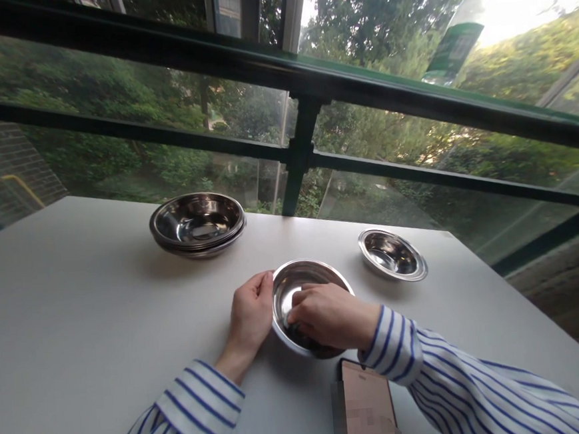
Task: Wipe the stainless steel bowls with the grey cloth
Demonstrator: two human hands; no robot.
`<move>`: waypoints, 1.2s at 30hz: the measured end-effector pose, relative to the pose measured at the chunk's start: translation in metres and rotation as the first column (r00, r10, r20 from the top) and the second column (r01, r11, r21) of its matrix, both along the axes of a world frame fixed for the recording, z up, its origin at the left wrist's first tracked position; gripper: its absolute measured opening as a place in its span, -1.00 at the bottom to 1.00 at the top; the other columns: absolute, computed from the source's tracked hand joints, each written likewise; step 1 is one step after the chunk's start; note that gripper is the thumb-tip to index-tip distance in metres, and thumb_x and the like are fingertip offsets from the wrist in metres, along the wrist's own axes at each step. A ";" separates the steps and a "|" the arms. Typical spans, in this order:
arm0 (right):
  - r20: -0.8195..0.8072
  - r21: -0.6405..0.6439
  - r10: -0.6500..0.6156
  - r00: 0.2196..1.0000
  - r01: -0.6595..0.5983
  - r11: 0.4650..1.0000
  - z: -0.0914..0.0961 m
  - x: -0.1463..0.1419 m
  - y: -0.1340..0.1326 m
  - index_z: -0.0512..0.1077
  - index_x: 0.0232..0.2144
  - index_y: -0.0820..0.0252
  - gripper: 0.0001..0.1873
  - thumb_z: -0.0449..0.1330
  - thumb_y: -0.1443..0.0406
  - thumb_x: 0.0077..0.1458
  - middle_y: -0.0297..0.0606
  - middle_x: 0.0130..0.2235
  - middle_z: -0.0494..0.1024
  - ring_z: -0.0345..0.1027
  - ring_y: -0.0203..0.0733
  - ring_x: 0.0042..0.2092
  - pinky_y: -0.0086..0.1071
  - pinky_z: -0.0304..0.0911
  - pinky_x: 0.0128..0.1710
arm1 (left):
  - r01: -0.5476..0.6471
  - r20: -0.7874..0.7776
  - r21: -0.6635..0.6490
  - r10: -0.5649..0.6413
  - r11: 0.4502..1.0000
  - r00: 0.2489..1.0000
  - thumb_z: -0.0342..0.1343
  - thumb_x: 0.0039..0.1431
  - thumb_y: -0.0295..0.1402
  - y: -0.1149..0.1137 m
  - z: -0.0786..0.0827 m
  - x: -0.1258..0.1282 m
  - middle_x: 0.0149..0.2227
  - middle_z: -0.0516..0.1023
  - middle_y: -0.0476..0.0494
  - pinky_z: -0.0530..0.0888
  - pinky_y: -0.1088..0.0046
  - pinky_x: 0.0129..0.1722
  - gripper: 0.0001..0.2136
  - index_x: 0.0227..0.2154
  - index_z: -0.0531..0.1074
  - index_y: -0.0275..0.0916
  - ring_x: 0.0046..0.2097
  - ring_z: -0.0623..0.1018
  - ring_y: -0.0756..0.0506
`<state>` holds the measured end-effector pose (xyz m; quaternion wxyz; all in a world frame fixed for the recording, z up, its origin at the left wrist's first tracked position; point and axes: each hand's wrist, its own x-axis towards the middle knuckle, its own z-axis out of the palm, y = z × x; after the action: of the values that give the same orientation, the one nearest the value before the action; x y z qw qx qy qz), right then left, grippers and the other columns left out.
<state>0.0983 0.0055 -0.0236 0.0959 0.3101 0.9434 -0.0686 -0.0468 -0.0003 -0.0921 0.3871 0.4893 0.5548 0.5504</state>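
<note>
A shiny steel bowl [304, 276] sits tilted on the white table [76, 314] in front of me. My left hand [250, 314] grips its left rim, thumb over the edge. My right hand [327, 315] reaches inside the bowl with curled fingers pressed to the bottom; whatever lies under them is hidden. Both sleeves are white with blue stripes.
A stack of steel bowls [197, 223] stands at the table's far left-centre. A single smaller steel bowl [393, 254] rests to the right. A phone [367, 405] lies near the front edge. A dark green railing [304, 142] and window run behind the table.
</note>
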 end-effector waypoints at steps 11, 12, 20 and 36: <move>-0.026 0.168 -0.229 0.973 0.230 0.959 -0.008 -0.003 0.021 0.49 -0.31 0.23 -0.77 0.02 0.36 0.12 -0.13 -0.25 0.51 0.32 -0.08 -0.16 -0.34 0.21 -0.28 | 0.002 -0.033 0.021 -0.002 1.000 0.999 -0.01 0.10 -0.21 0.000 0.004 -0.003 -0.40 0.60 -0.13 0.39 0.44 -0.29 -0.69 -0.31 0.55 -0.30 -0.32 0.52 -0.11; -0.025 0.174 -0.233 0.972 0.234 0.957 -0.008 -0.002 0.021 0.49 -0.33 0.24 -0.77 0.02 0.36 0.12 -0.12 -0.26 0.51 0.32 -0.08 -0.16 -0.34 0.22 -0.29 | 0.003 -0.032 0.020 -0.002 1.000 0.999 -0.01 0.11 -0.20 -0.001 0.004 -0.003 -0.39 0.60 -0.13 0.39 0.44 -0.29 -0.69 -0.31 0.55 -0.30 -0.32 0.53 -0.12; -0.037 0.133 -0.102 0.994 0.106 0.985 -0.012 -0.007 0.019 0.49 -0.29 0.22 -0.77 0.03 0.34 0.13 -0.18 -0.23 0.50 0.28 -0.13 -0.14 -0.35 0.16 -0.19 | -0.010 -0.030 0.021 0.010 1.000 1.000 -0.01 0.10 -0.19 0.001 0.002 -0.003 -0.37 0.60 -0.14 0.40 0.42 -0.26 -0.69 -0.33 0.54 -0.31 -0.29 0.53 -0.13; -0.001 0.140 -0.063 0.998 0.062 0.988 -0.008 -0.012 0.012 0.48 -0.29 0.18 -0.82 0.09 0.28 0.09 -0.22 -0.22 0.51 0.32 -0.12 -0.14 -0.33 0.12 -0.26 | -0.011 -0.032 0.015 0.011 1.000 0.999 0.00 0.09 -0.19 0.001 0.004 -0.003 -0.42 0.59 -0.12 0.41 0.43 -0.30 -0.70 -0.40 0.54 -0.30 -0.33 0.53 -0.12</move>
<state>0.0859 0.0175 -0.0312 0.0735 0.3455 0.9355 -0.0047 -0.0494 0.0006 -0.0885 0.3715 0.4979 0.5596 0.5486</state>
